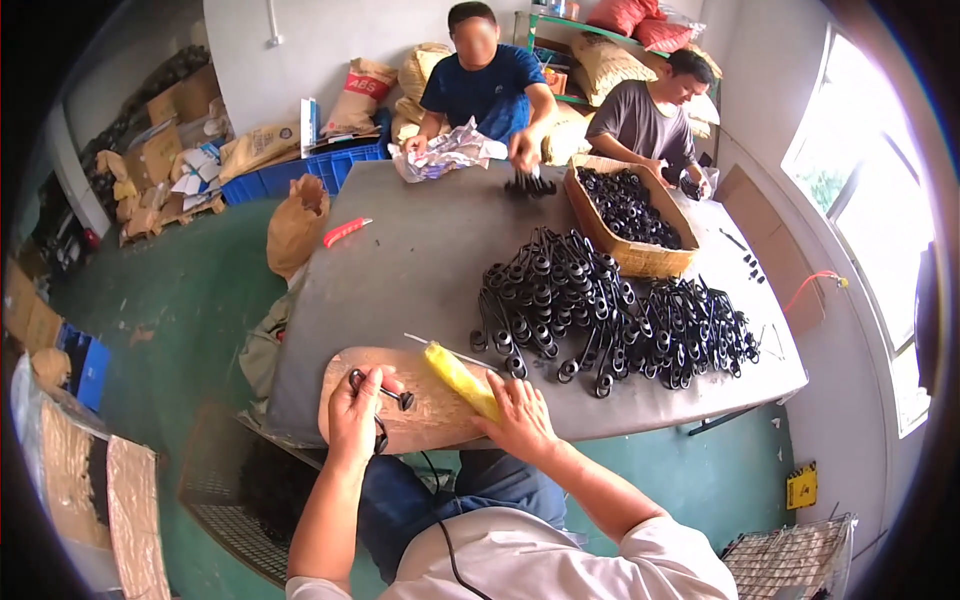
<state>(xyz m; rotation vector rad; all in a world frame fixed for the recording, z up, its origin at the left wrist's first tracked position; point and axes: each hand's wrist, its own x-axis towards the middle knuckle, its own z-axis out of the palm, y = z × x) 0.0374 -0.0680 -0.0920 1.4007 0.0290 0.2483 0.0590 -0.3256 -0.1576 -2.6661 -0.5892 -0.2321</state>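
**Black heap stands between board and carton**

With the board as the dial, the left hand sits at nine o'clock, fingers closed around a black looped part above its surface. The right hand, at three, rests half-curled on a yellow piece; whether it grips it, I cannot tell. The heap lies at two; a red cutter at eleven.
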